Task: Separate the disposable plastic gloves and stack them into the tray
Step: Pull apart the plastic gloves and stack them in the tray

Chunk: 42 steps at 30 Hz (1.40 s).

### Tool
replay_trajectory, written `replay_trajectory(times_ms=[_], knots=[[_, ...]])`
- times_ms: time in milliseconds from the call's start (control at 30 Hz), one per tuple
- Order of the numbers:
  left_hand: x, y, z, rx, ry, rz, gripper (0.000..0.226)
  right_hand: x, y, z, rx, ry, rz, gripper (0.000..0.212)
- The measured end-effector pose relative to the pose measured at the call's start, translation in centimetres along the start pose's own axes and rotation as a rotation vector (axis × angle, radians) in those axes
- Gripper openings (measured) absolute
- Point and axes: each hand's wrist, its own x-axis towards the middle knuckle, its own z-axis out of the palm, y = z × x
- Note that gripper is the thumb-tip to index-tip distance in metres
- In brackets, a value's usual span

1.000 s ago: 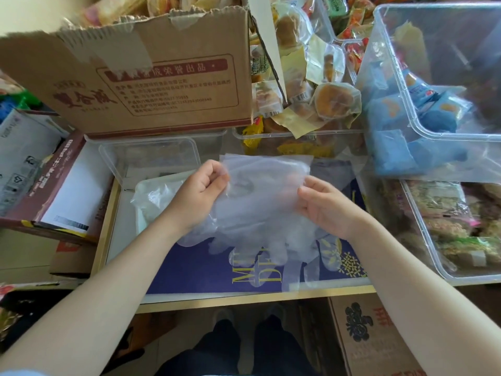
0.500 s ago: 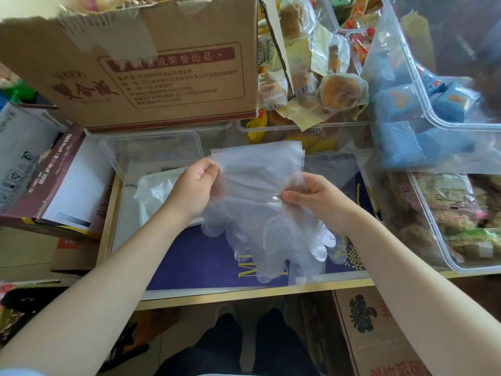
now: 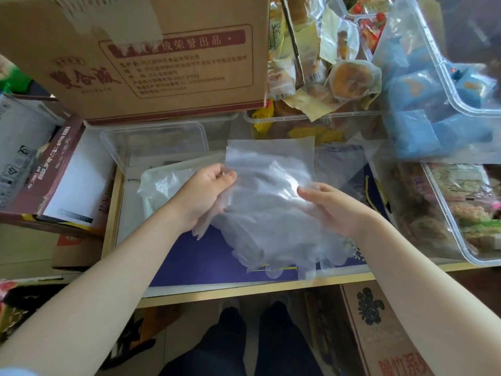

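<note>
Item: bunch of disposable plastic gloves (image 3: 271,213), translucent, several layers clinging together, held in the air above the desk (image 3: 244,290). Cuffs point up and away from the person; the glove fingers hang down over the blue printed sheet (image 3: 206,256) lying on the desk.

Left hand (image 3: 202,194): grip closed on the left edge of the gloves near the cuffs, thumb and fingertips pinching the film.

Right hand (image 3: 329,207): grip on the right side of the bunch, thumb on top of the film, fingers curled beneath it.

Tray (image 3: 154,139): clear plastic, rectangular, standing on the desk beyond the left hand and in front of the cardboard box (image 3: 141,55). Whether any glove already lies inside it cannot be told.

Clear plastic bag (image 3: 160,183): crumpled, lying on the desk just beside the tray, partly behind the left hand.

Surroundings: cardboard box with red printed characters at the back left; wrapped pastries (image 3: 349,80) piled at the back centre; clear bin of blue packets (image 3: 423,104) at the right rear; another clear bin of wrapped snacks (image 3: 466,210) at the right; a brown printed box (image 3: 54,169) at the left; the person's dark trouser legs (image 3: 244,343) below the desk edge.
</note>
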Motion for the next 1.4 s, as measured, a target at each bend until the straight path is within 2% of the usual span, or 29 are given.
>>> replay_trajectory(times_ms=[67, 133, 267, 400, 467, 600, 700, 800, 867, 967, 1033, 1100, 1167, 1267, 1367, 1400], knots=[[0.4, -1.0, 0.5, 0.075, -0.096, -0.075, 0.024, 0.5, 0.7, -0.6, 0.055, 0.103, 0.035, 0.015], [1.0, -2.2, 1.1, 0.088, -0.178, -0.183, 0.039, 1.1, 1.7, -1.4, 0.042, 0.18, 0.053, 0.017], [2.0, -4.1, 2.5, -0.335, -0.304, -0.397, 0.057, 1.8, 4.2, -3.9, -0.047, 0.431, 0.076, 0.007], [2.5, -6.4, 3.6, -0.56, -0.316, -0.428, 0.074, 2.2, 6.1, -5.9, 0.15, 0.453, 0.053, 0.009], [2.5, -7.2, 4.3, -0.516, -0.254, -0.397, 0.065, 2.6, 6.6, -6.3, 0.14, 0.456, 0.056, 0.011], [2.0, -7.9, 6.6, -0.277, -0.073, -0.267, 0.034, 4.0, 7.6, -6.4, 0.059, 0.593, 0.126, 0.017], [1.8, -8.1, 7.6, -0.243, 0.034, -0.228, 0.018, 4.2, 7.7, -6.7, 0.144, 0.535, 0.128, 0.022], [2.0, -8.0, 6.9, -0.168, 0.04, -0.215, 0.03, 3.4, 7.1, -7.3, 0.234, 0.324, 0.039, 0.018], [1.7, -7.5, 5.9, -0.132, -0.091, -0.142, 0.033, 2.8, 6.6, -7.5, 0.254, 0.243, 0.011, 0.014], [1.9, -5.4, 3.8, -0.167, -0.378, -0.09, 0.039, 2.4, 5.9, -7.7, 0.199, 0.263, 0.002, 0.019], [2.7, -3.8, 3.5, -0.085, -0.412, -0.12, 0.038, 2.5, 5.7, -7.7, 0.098, 0.278, -0.004, 0.012], [3.8, -2.7, 4.4, 0.145, -0.332, -0.1, 0.034, 2.5, 5.3, -7.3, -0.007, 0.296, -0.008, 0.007], [4.8, -2.6, 5.8, 0.255, -0.224, -0.055, 0.02, 2.5, 5.0, -6.8, -0.071, 0.296, -0.017, 0.006], [5.6, -3.7, 7.1, 0.302, -0.094, 0.011, 0.01, 2.4, 4.5, -6.3, -0.177, 0.288, -0.05, 0.007], [5.4, -4.4, 7.4, 0.196, 0.014, 0.04, 0.007, 2.5, 4.8, -6.0, 0.006, 0.248, -0.089, 0.019], [5.2, -4.5, 7.4, 0.174, 0.062, 0.051, 0.013, 2.5, 4.9, -6.0, 0.01, 0.229, -0.082, 0.02]])
